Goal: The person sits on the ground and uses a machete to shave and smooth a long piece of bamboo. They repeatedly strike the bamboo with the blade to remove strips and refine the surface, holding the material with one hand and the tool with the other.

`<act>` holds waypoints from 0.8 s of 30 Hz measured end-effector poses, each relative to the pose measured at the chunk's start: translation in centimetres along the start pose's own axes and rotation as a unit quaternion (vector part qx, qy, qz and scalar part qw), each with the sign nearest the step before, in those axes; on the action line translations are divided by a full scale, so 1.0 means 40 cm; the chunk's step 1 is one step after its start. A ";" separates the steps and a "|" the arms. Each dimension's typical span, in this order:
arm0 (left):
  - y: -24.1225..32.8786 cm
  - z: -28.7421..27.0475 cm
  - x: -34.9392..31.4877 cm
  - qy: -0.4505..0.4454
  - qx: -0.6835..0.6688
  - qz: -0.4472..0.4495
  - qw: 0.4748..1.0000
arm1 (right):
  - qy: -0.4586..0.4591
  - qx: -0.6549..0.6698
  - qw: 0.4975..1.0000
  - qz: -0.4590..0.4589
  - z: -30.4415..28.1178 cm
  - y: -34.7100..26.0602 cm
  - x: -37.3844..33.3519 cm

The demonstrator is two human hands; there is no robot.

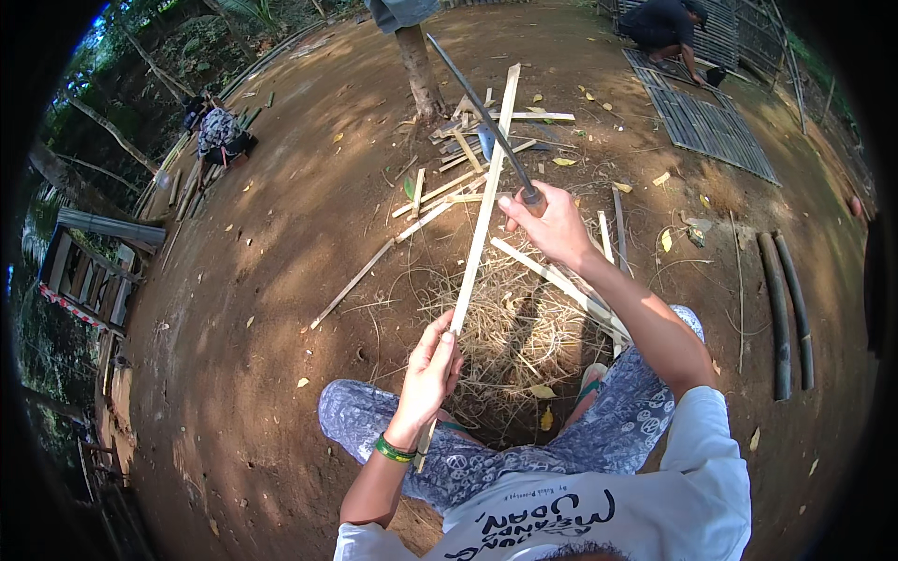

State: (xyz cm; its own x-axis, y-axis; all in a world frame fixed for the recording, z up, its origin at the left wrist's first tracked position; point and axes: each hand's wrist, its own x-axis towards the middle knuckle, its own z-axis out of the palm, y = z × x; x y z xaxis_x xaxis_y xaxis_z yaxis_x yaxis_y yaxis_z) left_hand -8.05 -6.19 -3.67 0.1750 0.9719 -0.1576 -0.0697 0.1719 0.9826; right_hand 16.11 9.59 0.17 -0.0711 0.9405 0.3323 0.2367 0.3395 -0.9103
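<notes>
My left hand [430, 369] is closed round the lower part of a long pale bamboo strip [483, 206]. The strip slants up and away from my lap, its lower end showing below my wrist. In my right hand [554, 224] is the handle of a long dark-bladed knife [477, 105]. Its blade points away and to the left, crossing the strip in the picture; whether the two touch I cannot tell. Between my feet lies a heap of thin pale shavings [510, 346]. Beside it, under my right forearm, rest more pale strips [561, 283].
Cut bamboo pieces [458, 154] lie scattered before a tree trunk [420, 75]. Two dark poles [778, 318] rest on the right. A person [659, 28] crouches by a slatted bamboo panel [702, 122]; another person [223, 136] sits far left near bamboo lengths.
</notes>
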 end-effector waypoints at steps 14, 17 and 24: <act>-0.005 0.028 0.096 -0.006 -0.199 0.020 0.980 | -0.172 -0.126 0.963 -0.167 0.127 0.023 -0.226; -0.012 0.035 0.102 -0.012 -0.136 0.065 0.989 | -0.174 -0.156 0.952 -0.197 0.126 0.023 -0.239; -0.017 0.063 0.096 0.014 -0.123 0.075 0.989 | -0.171 -0.179 0.954 -0.168 0.127 0.037 -0.237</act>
State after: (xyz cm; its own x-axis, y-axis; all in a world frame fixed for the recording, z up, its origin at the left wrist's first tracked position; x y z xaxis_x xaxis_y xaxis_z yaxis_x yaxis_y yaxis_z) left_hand -4.86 -2.97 -4.68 0.1164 0.9931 -0.0171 -0.3305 0.0549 0.9422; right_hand 12.22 1.24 -5.59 -0.4985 0.7496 0.4354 0.4568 0.6541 -0.6029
